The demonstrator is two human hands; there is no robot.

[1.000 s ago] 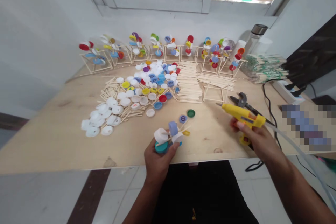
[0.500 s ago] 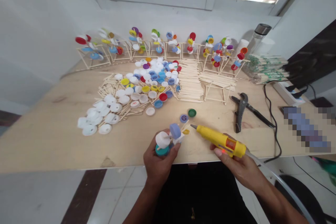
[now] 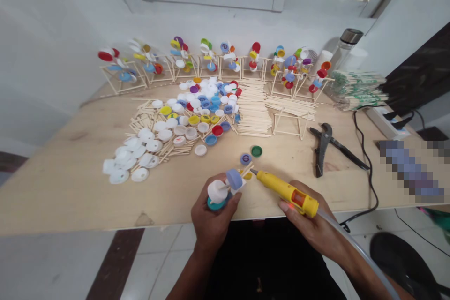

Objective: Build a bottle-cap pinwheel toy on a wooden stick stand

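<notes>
My left hand (image 3: 211, 220) is closed around a small wheel of bottle caps and sticks (image 3: 218, 191), with white, teal and periwinkle caps showing. Thin wooden sticks jut from its right side. In my right hand (image 3: 309, 220) is a yellow glue gun (image 3: 281, 187), its nozzle at or very close to those stick ends; whether they touch I cannot tell. Just beyond the wheel lie a blue-violet cap (image 3: 245, 159) and a green cap (image 3: 256, 151). A yellow cap (image 3: 246, 175) shows partly behind the sticks.
Loose caps (image 3: 204, 103) and perforated white caps (image 3: 123, 154) cover the table's left middle. Stacked sticks (image 3: 253, 108) and a stick frame (image 3: 290, 124) sit right of them. Black cutters (image 3: 322, 150), a cable (image 3: 371, 173) and a power strip (image 3: 386, 124) lie right. Finished cap wheels (image 3: 230, 56) line the wall.
The glue gun has moved left, bringing its nozzle close to the stick ends on the cap wheel. My left hand has stayed nearly still. The view has shifted slightly.
</notes>
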